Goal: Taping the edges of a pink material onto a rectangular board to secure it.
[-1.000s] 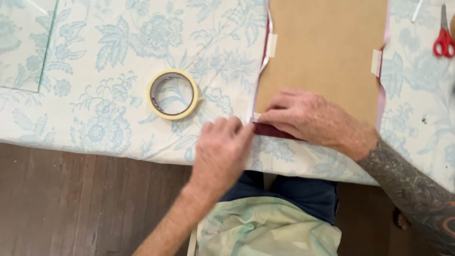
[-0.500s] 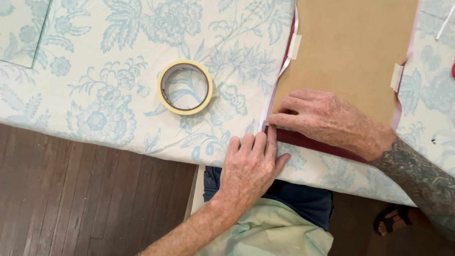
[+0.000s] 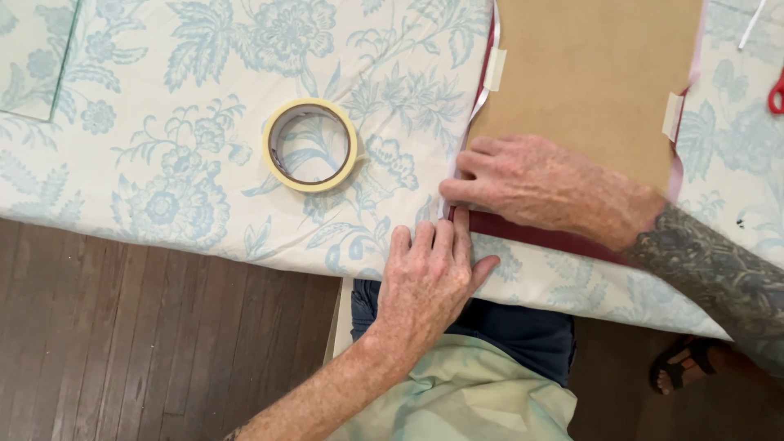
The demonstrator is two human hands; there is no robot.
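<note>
Both flat, open hands barely shifted: left hand and right hand perhaps hide the board corner.

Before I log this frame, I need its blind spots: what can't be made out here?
All in the head view:
- Near left corner of the brown board: covered by the right hand.
- Dark red fabric under it: mostly hidden by the board.
- Red scissors: cut off by the right edge.
- Left hand fingertips: whether they pinch anything is unclear.

Both forearms are bare, without sleeves. The right forearm carries dense dark tattoo patterning (the design is too blurred to read). A pale green shirt, dark blue trousers and a black strapped sandal are worn.
</note>
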